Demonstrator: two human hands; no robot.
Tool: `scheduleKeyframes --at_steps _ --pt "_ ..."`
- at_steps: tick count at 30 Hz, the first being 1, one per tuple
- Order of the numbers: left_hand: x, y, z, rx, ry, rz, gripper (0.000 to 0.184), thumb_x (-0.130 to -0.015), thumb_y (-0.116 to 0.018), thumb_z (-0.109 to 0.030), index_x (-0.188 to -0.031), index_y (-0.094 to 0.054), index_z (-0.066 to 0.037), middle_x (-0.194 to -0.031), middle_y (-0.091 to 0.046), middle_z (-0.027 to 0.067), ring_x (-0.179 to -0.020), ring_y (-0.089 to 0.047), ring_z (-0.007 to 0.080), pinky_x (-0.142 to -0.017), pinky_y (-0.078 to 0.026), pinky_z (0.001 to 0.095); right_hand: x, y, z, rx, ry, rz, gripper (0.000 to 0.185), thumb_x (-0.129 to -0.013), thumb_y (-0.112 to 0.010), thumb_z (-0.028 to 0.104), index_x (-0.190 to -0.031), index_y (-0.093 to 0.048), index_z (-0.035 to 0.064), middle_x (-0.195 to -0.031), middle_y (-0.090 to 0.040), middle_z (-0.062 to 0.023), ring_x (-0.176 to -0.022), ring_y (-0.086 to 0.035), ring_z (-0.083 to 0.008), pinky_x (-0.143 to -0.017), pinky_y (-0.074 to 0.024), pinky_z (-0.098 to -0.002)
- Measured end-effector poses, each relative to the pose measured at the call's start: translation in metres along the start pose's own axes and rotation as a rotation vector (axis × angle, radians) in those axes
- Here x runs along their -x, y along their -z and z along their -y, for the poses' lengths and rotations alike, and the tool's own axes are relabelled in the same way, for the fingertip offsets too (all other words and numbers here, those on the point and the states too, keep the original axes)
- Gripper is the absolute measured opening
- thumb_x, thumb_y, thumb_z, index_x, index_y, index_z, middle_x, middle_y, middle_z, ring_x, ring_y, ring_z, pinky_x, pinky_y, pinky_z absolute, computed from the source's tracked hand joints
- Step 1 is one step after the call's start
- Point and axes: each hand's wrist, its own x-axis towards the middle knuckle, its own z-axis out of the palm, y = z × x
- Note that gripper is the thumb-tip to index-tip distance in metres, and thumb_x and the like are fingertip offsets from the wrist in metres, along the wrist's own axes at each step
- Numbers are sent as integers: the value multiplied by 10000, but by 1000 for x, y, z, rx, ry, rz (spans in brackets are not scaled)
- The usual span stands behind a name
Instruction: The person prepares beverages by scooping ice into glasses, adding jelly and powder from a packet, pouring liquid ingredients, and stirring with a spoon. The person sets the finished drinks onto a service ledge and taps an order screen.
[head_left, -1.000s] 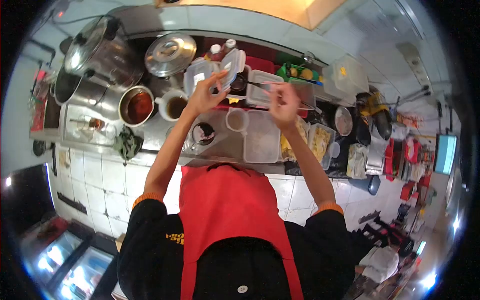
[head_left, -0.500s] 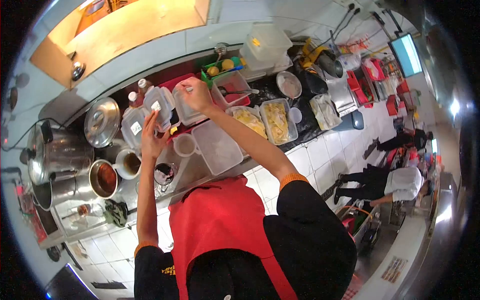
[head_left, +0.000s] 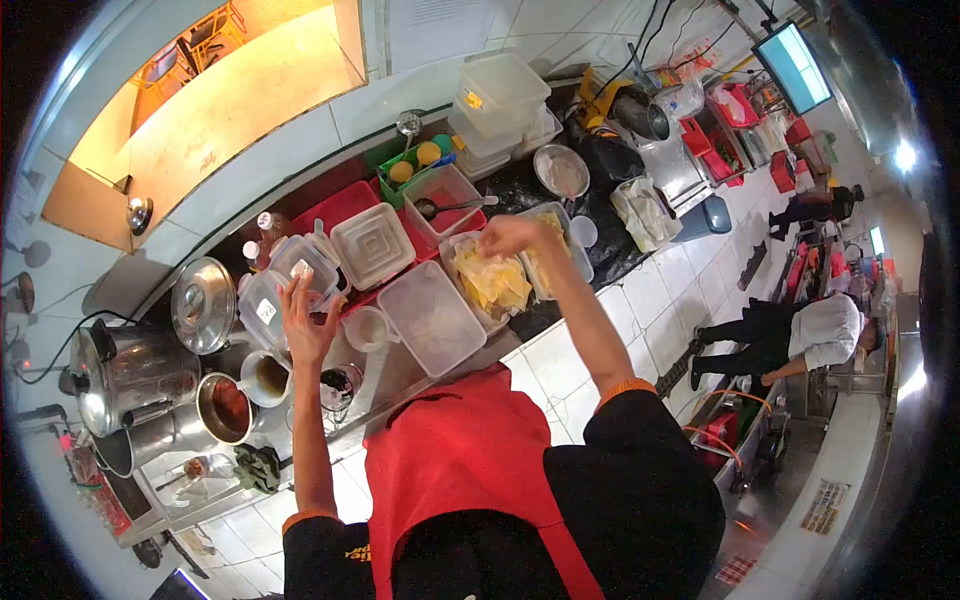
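My left hand (head_left: 308,325) is over the clear lidded containers (head_left: 300,265), fingers apart, and appears to touch the nearer lid's edge. Over the tub of yellow food (head_left: 492,285) hovers my right hand (head_left: 515,238), its fingers curled; whether something small is between them does not show. Between the hands lie a closed square container (head_left: 372,246), an open clear tub (head_left: 432,318) and a white cup (head_left: 367,328). A clear box (head_left: 440,198) behind holds a dark ladle. Beside my left forearm stands a glass with dark contents (head_left: 338,385).
At the left are a large steel pot (head_left: 135,375), a steel lid (head_left: 205,305) and a pan of reddish liquid (head_left: 226,408). Stacked clear containers (head_left: 500,95) and a metal bowl (head_left: 562,172) stand toward the back right. A person in white (head_left: 825,330) bends over farther right.
The view has turned toward the right. My right hand has moved from the square container to above the yellow food. My left hand stays near the lidded containers, its fingers spread wider.
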Motion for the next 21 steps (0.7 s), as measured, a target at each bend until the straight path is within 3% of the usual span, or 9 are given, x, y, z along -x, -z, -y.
scheduleKeyframes --at_steps 5,7,8,10,14,16,17,19,21 --pt "-4 3 -3 -2 53 17 476 -781 -763 -114 -1217 -587 -34 -931 -651 93 -1247 -526 332 -1138 -267 546 34 68 -57 -331 -52 -700 321 -816 -759 301 -967 -701 23 -851 -730 -101 -799 -694 -204 -729 -540 -349" --pt "-9 5 -7 -33 44 11 402 -783 -753 -89 -1154 -609 -30 -986 -667 100 -1253 -524 332 -1138 -267 546 40 90 -58 -161 -71 -1094 335 -830 -732 321 -978 -682 25 -885 -713 -155 -820 -693 -261 -719 -537 -408" --pt "-13 6 -15 -26 53 -27 326 -783 -747 -74 -1078 -615 -32 -1063 -670 107 -1254 -526 331 -1139 -267 546 35 98 -63 -173 -65 -1092 335 -830 -732 321 -978 -682 25 -885 -713 -155 -820 -693 -261 -719 -537 -408" --pt "-26 9 -37 -32 63 -57 252 -782 -742 -59 -1001 -621 -35 -1140 -673 115 -1256 -527 331 -1139 -266 546 23 109 -76 -209 52 -1371 469 -813 -747 323 -1136 -621 7 -1072 -680 -202 -957 -671 -299 -784 -532 -419" --pt "-68 -10 -98 123 80 -111 169 -787 -731 -43 -901 -606 -41 -1213 -662 126 -1214 -567 319 -1130 -291 537 -8 85 -111 182 -296 -1275 628 -800 -769 387 -1269 -565 23 -1260 -606 -196 -1037 -650 -305 -819 -532 -399" --pt "-87 -34 -125 186 0 -117 169 -802 -720 -32 -924 -604 -40 -1185 -673 140 -1169 -604 305 -1077 -382 495 -9 72 -117 -126 -64 -973 662 -806 -758 418 -1288 -558 11 -1166 -656 -191 -977 -664 -291 -826 -530 -394" --pt "-93 -48 -140 290 56 -62 165 -812 -710 -21 -936 -603 -36 -1179 -674 146 -1157 -612 293 -1041 -421 463 -15 68 -124 -141 -65 -969 662 -806 -758 418 -1288 -558 11 -1166 -656 -191 -977 -664 -291 -826 -530 -394" --pt "-99 -84 -169 493 173 61 156 -834 -689 -5 -958 -595 -23 -1138 -682 147 -1113 -629 254 -958 -486 395 -37 46 -148 -394 -144 -539 664 -800 -769 409 -1269 -560 -12 -1057 -694 -183 -924 -671 -272 -812 -528 -374" --pt "-108 -122 -194 581 227 150 150 -848 -677 2 -967 -589 -16 -1104 -690 143 -1082 -638 228 -911 -512 360 -72 14 -186 -389 -70 -589 614 -859 -719 391 -1282 -542 -17 -964 -716 -167 -900 -676 -253 -791 -525 -369"
